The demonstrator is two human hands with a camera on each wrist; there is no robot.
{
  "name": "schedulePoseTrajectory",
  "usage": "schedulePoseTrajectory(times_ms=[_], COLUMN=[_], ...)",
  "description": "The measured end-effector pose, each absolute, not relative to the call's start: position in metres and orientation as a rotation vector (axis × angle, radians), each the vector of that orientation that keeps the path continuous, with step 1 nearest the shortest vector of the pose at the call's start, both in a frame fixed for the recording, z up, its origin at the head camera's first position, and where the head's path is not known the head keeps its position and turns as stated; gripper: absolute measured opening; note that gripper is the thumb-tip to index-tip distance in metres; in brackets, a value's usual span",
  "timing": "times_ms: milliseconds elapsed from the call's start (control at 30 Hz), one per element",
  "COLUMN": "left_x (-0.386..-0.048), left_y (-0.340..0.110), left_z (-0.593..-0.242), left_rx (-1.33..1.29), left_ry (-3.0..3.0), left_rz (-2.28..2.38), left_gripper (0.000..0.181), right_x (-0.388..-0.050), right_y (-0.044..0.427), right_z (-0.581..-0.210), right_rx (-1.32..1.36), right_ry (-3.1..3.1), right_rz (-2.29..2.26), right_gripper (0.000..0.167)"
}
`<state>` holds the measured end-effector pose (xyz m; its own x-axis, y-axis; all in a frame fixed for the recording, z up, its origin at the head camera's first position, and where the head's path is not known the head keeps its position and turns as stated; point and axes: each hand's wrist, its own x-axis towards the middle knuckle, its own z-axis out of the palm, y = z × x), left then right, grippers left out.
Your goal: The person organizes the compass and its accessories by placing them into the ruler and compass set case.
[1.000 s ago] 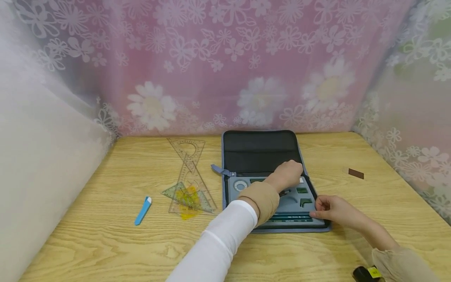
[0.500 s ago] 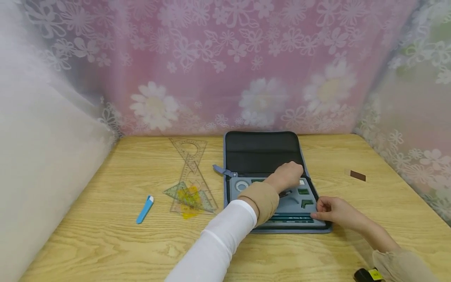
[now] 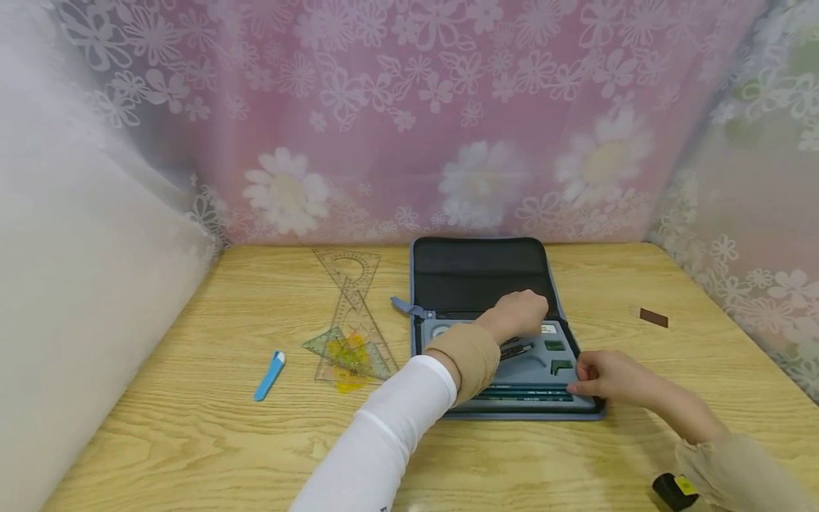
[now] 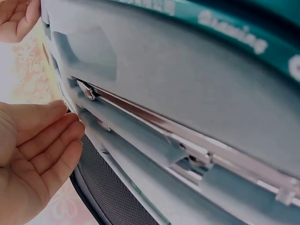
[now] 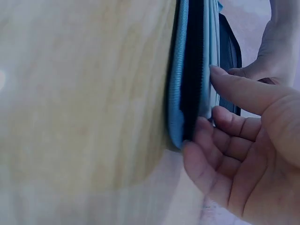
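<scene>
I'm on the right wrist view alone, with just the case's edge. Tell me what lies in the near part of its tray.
Observer: The head view shows teal pencils lying lengthwise in the tray, near its front edge.
Operator: Now report the table left of the case.
Observer: A slim blue tool with a white end lies there, left of some overlapping see-through rulers.
Operator: Finish with the table right of the case.
Observer: A small brown piece lies there, apart from the case.
</scene>
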<state>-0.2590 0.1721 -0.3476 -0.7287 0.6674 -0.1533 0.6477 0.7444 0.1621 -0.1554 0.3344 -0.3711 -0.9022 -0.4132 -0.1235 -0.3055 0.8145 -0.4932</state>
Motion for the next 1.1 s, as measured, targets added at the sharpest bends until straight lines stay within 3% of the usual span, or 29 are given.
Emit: schedulePoseTrajectory(times_ms=[233, 467, 600, 833, 1100], left_x=[-0.259, -0.259, -0.266, -0.277, -0.279], left_y=[0.16, 0.123, 0.09, 0.024, -0.072], left_z=[-0.346, -0.337, -0.333, -0.334, -0.322], left_rx=[1.004, 1.078, 1.097, 0.979, 0.652], left_ry=[2.67, 2.617, 2.678, 2.814, 2.831], left_rz=[0.174, 0.306, 0.356, 0.365, 0.426], left_gripper=[0.028, 0.043, 0.043, 0.026, 0.037], right_x=[-0.168, -0.172, -0.172, -0.171, -0.169], right_y=[0.33, 0.324, 0.325, 0.331, 0.332], right_z=[-0.363, -0.357, -0.357, -0.36, -0.363], right_rx=[-0.603, -0.481, -0.45, -0.415, -0.426], right_ry=[2.66, 2.618, 2.66, 2.643, 2.635], right_rz=[-0.624, -0.59, -0.585, -0.641, -0.672], right_gripper=[0.027, 0.028, 0.03, 0.035, 0.035])
